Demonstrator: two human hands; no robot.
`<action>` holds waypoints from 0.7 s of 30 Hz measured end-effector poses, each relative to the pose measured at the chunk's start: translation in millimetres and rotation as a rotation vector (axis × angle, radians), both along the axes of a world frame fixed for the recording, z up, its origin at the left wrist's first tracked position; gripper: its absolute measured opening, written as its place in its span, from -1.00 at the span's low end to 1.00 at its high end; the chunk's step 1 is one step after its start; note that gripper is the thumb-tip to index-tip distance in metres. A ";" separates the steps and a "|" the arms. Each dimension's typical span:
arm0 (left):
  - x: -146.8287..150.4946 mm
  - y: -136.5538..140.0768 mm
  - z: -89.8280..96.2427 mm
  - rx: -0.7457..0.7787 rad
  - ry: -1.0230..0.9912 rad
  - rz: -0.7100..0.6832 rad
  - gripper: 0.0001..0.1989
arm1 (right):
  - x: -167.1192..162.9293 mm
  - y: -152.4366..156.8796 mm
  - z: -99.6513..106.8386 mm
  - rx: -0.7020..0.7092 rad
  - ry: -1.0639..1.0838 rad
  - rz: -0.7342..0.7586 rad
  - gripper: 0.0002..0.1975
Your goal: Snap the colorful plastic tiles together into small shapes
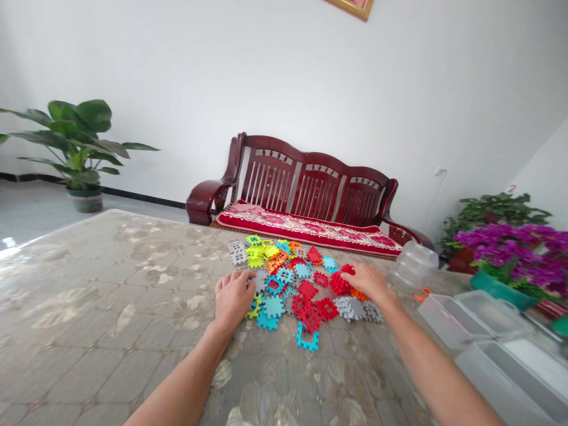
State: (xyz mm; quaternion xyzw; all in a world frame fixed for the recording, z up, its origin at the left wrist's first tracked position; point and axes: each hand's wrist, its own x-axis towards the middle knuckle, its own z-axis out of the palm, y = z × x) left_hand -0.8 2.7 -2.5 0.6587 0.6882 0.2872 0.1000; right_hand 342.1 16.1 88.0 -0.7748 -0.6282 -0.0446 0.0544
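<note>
A spread of plastic interlocking building tiles with toothed edges lies on the table, in blue, red, grey, yellow-green and orange. My left hand (pixel 235 294) rests at the pile's left edge, fingers loosely bent, beside a grey tile (pixel 260 279) and a yellow-green tile (pixel 254 307); I see nothing held in it. My right hand (pixel 366 281) is at the pile's right side, its fingers closed on a bunch of red tiles (pixel 339 283). Orange tiles (pixel 357 294) lie partly hidden under this hand. Grey tiles (pixel 350 308) sit just in front of it. One light-blue frame tile (pixel 307 338) is nearest me.
Clear plastic boxes (pixel 448 319) stand open on the right, with round clear containers (pixel 415 266) behind them. Small orange pieces (pixel 423 294) lie between. A purple flower pot (pixel 501 290) is at the far right. Beyond the patterned tablecloth (pixel 133 331) stands a wooden bench (pixel 310 183).
</note>
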 end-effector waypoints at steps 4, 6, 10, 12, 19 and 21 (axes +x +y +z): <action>0.0 -0.2 0.3 -0.002 0.000 0.005 -0.64 | 2.7 0.3 -1.9 -0.037 -0.043 -0.025 -0.56; -0.1 -0.1 0.2 -0.004 -0.002 0.007 -0.64 | 0.4 -2.1 -1.7 0.005 -0.024 0.017 -0.57; -0.1 1.0 -0.9 -0.003 -0.004 0.007 -0.65 | -12.0 -13.5 -2.3 0.008 0.082 0.257 -0.65; -0.1 1.4 -1.4 -0.002 -0.005 0.007 -0.65 | -20.3 -20.9 -4.3 -0.079 0.069 0.386 -0.63; 0.0 -0.1 -0.7 0.010 -0.005 0.010 -0.64 | -37.7 -33.4 -21.6 -0.380 -0.035 0.711 -0.32; 0.2 -0.4 -0.1 0.009 -0.008 0.009 -0.65 | -39.0 -33.3 -26.7 -0.360 -0.038 0.692 -0.35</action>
